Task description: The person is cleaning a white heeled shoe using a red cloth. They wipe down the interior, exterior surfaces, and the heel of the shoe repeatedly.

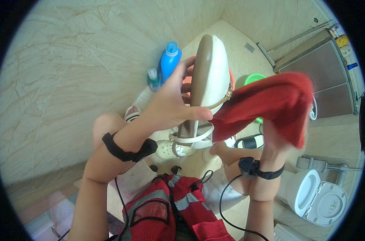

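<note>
A white strapped shoe (220,66) with a brown-grey sole is held up on edge in my left hand (173,102), the fingers behind it and the thumb across the near side. A gold buckle shows on its right side. My right hand (276,129) is mostly covered by a red cloth (270,99), which drapes over it and reaches left to the shoe. The fingers of that hand are hidden under the cloth. Beneath the shoe, a pale yellow clog (165,149) rests on the floor.
A blue bottle (169,64) and a small teal bottle (153,79) stand by the left wall. Behind the shoe are a pink-orange basin (232,79) and a green basin (254,78). A black-and-white slide sandal (250,142) lies near my knee. A toilet (304,192) is at the right.
</note>
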Demonstrator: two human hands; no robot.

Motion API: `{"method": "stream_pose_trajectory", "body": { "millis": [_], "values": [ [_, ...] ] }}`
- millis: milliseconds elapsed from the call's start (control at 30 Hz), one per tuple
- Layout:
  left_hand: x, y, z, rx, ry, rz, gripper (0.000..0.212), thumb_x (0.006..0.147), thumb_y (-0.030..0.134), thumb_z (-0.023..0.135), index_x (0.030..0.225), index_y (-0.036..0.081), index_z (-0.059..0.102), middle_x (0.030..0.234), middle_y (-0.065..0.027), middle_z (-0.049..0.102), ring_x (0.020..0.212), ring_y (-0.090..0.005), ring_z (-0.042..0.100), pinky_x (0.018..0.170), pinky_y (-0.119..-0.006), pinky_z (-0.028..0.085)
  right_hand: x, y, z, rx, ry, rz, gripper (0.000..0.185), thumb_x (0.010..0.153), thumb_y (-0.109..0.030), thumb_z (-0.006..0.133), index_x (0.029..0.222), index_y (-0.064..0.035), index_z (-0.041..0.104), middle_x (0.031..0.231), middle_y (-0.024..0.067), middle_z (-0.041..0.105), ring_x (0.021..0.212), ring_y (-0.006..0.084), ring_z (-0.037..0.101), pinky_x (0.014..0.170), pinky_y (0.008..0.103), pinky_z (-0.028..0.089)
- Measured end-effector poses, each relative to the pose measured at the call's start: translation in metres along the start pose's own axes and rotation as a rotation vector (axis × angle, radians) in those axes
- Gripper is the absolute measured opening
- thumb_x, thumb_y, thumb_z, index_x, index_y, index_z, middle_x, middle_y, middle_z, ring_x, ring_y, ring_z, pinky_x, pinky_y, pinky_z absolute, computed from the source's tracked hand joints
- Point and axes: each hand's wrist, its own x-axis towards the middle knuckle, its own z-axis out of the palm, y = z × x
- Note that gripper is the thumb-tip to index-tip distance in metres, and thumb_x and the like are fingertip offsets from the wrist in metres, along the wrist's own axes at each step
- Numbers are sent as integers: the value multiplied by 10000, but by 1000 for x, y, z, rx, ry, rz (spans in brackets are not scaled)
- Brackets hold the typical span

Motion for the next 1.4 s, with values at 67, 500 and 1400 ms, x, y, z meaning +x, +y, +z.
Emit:
{"method": "stream_pose_trajectory", "body": {
  "millis": [67,500,1400],
  "values": [
    [1,-8,-2,71,-44,99,1062,628,261,856,1416,41,179,1328,-132,390,1127,-219,492,912,-333,456,4,3,22,-516,-289,-206,365,837,-206,621,1149,-20,585,1172,149,585,1027,294,573,954,444,421],
    [4,2,-14,659,-12,502,892,671,244,791,1359,23,267,1238,-165,506,1125,-283,515,968,-376,395,-9,37,74,-1170,-327,-550,557,692,-151,673,1236,-81,573,1247,104,530,1172,307,477,988,549,320],
    [-5,-5,-5,62,19,72,928,581,160,878,1318,-16,342,1222,-77,513,1120,-162,499,966,-303,406,-13,32,81,-1138,-301,-482,468,694,168,519,1129,25,611,1105,211,621,1093,361,576,940,396,453]
  ]
}}
